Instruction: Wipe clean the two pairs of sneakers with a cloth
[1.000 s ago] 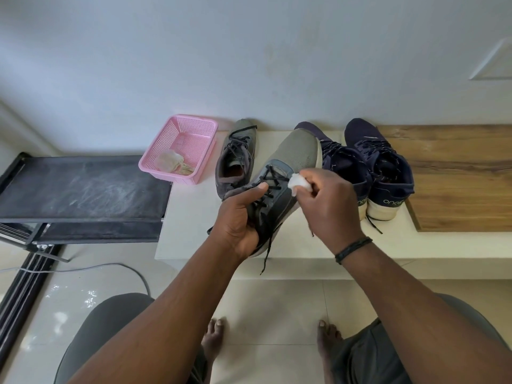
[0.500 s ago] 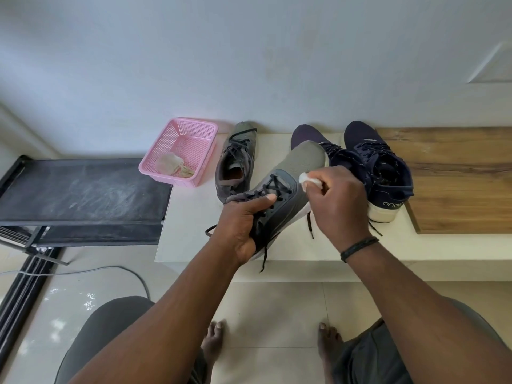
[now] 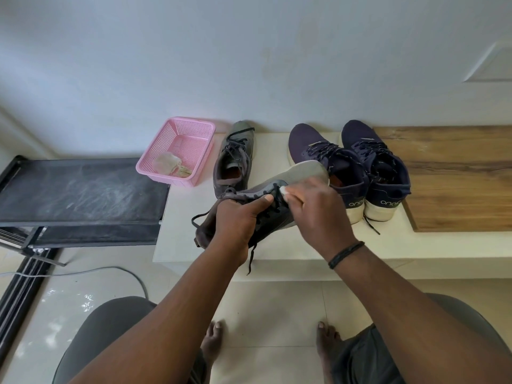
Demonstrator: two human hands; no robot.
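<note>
The white cloth (image 3: 283, 190) is almost wholly hidden inside the right hand (image 3: 315, 209); only a small corner peeps out at its ten o'clock, so its size and fold cannot be told. That hand and the left hand (image 3: 235, 220) cover much of the held grey sneaker (image 3: 277, 189), including its laces and heel. The crumpled thing (image 3: 170, 167) in the pink basket (image 3: 180, 128) is too unclear to name. The black rack (image 3: 80, 189) is cut off at nine o'clock, the wooden board (image 3: 457, 176) at three o'clock.

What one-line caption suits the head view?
Left hand grips a grey sneaker while right hand wipes it with a white cloth.
</note>
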